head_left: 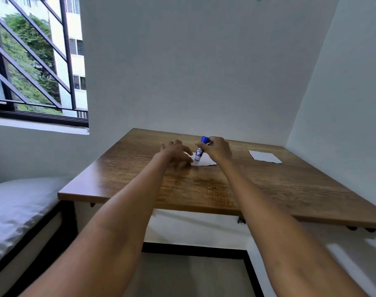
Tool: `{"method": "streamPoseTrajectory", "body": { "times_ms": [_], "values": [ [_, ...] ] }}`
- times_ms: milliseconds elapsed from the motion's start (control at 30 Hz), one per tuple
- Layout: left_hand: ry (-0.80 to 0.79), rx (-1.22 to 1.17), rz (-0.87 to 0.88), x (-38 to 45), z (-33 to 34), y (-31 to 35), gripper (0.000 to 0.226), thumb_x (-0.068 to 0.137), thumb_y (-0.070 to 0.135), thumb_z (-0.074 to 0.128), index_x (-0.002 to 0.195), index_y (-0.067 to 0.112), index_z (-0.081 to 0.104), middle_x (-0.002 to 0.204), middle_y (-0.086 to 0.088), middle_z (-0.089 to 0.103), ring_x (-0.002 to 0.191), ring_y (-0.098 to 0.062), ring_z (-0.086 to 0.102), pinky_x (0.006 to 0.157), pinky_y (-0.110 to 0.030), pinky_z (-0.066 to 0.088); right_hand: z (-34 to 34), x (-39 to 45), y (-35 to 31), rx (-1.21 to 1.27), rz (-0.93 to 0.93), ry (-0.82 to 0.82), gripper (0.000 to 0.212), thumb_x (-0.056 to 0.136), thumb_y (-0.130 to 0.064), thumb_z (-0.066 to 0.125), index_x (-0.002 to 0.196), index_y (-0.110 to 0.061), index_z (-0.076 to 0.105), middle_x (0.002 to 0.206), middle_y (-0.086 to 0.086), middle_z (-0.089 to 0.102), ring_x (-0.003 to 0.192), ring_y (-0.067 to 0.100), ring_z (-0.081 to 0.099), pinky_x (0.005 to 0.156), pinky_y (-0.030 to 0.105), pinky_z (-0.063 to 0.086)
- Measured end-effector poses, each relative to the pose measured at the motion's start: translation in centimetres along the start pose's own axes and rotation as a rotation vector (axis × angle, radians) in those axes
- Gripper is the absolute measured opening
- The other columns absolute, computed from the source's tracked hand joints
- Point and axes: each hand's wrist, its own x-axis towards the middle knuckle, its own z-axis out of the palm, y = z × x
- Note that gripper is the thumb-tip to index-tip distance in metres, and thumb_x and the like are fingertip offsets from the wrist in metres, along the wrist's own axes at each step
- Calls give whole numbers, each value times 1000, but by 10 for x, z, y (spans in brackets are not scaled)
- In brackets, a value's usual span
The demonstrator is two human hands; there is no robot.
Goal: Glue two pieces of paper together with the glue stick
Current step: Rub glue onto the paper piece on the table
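Glue stick (pixel 200 150): blue-capped end up, white and blue body, held almost upright with a slight tilt; lower tip touched the near-left part of the first sheet. Right hand (pixel 217 148): closed around the stick's upper half, thumb and fingers clamped near the blue end. Left hand (pixel 176 152): fingers spread and flat, pressed on the left edge of the same sheet, holding nothing; it sat just beside the right hand, with the stick between them. First paper sheet (pixel 206 161): small, white, flat on the wooden table (pixel 268 189) near its far middle, partly covered by the left hand. Second paper sheet (pixel 264 156): white, flat, untouched, well apart to the right near the side wall. Barred window (pixel 37 61): upper left. Grey cushion (pixel 18 206): lower left, beside the table.
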Motion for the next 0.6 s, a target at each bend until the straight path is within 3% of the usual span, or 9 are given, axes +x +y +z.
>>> {"method": "streamPoseTrajectory", "body": {
  "times_ms": [300, 433, 600],
  "values": [
    [-26, 27, -25, 9, 5, -3, 43, 82, 49, 57, 124, 41, 54, 152, -9, 24, 142, -33, 13, 112, -60, -3, 1, -1, 5, 14, 2, -3, 40, 78, -51, 67, 90, -13, 68, 76, -1, 59, 74, 16, 53, 52, 24, 31],
    [-21, 16, -29, 12, 7, -6, 46, 79, 52, 60, 123, 41, 55, 151, -9, 25, 142, -32, 14, 112, -59, -4, -6, 0, 12, 14, 20, -5, 34, 79, -50, 67, 82, -16, 64, 70, -4, 57, 75, 17, 53, 63, 28, 35],
    [-22, -11, -36, 16, 8, -7, 45, 77, 52, 62, 121, 42, 56, 150, -8, 26, 142, -33, 13, 112, -60, -5, -22, 2, 24, -3, 71, 6, 36, 81, -44, 67, 93, -11, 67, 81, 3, 61, 80, 19, 55, 68, 31, 38]
  ]
}}
